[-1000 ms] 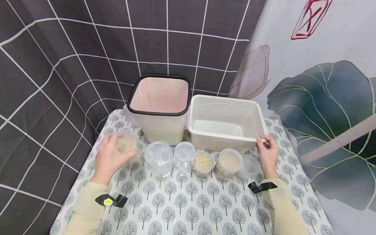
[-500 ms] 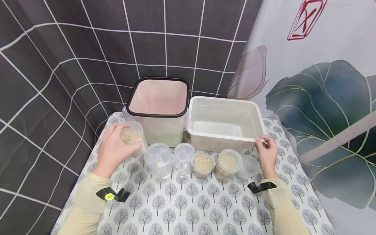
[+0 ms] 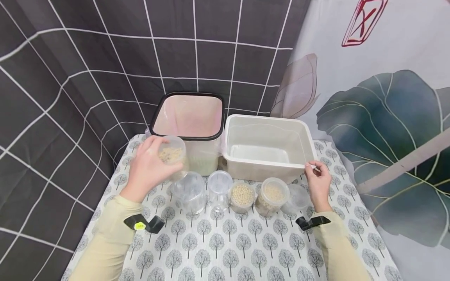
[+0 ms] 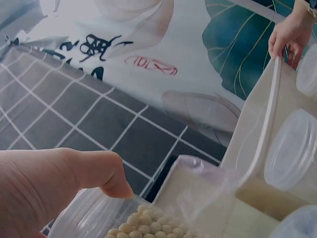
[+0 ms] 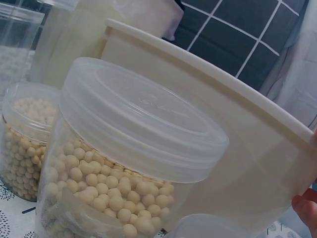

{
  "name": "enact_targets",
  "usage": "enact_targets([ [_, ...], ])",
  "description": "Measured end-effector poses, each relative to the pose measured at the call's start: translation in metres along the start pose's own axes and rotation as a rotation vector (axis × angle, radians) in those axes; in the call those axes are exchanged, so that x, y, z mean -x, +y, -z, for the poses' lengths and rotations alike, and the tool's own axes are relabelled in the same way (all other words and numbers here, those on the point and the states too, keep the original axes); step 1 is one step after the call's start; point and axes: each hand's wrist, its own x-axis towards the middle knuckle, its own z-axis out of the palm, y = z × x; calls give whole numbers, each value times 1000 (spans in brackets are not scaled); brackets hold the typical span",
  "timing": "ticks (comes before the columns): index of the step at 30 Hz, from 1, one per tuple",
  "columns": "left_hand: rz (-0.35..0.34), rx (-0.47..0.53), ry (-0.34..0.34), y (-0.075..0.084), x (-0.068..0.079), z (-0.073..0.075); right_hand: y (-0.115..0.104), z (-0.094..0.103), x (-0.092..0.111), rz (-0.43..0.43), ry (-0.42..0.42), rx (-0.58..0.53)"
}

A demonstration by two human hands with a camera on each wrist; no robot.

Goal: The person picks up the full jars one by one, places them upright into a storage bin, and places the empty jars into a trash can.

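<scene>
Plainly, we see a lidded see-through jar of round pale balls (image 3: 172, 155) in the grip of the left hand (image 3: 147, 168), the thumb bent round its near side and the fingers curled over its far side, spread no wider than the jar. Just beyond and to the right of this grip we see a bin (image 3: 204, 154) with a black rim and a pink inside; the jar is in front of its wall. Nearest to the grip on the right is a wide clear jar (image 3: 191, 197), though we cannot tell whether the two jars touch. Farther right from it we follow a row: a slim clear jar (image 3: 219, 189), a small jar full of balls (image 3: 241, 198) and a larger lidded jar of balls (image 3: 270, 199). Well to the right of the first grip, the right hand (image 3: 319, 185) pinches the near right corner of a white tub (image 3: 260, 168), with thumb and fingertips nearly together on the rim. Just left of that pinch we notice a translucent round piece (image 3: 296, 200). Below both grips we see a cloth (image 3: 218, 249) printed with grey trees, and beyond them a dark gridded curtain (image 3: 175, 58).
</scene>
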Motion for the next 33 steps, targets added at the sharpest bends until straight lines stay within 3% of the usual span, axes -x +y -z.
enact_targets([
  [4, -2, 12, -47, 11, -5, -1, -20, -3, 5, -32, 1, 76],
  [12, -35, 23, -106, 33, -12, -12, -22, -4, 6, -59, 8, 71],
  [23, -167, 86, -100, 56, -22, -25, -19, -4, 7, -54, 19, 71],
  [33, -283, 112, -132, 84, -38, -44, -15, -3, 8, 13, 17, 75],
])
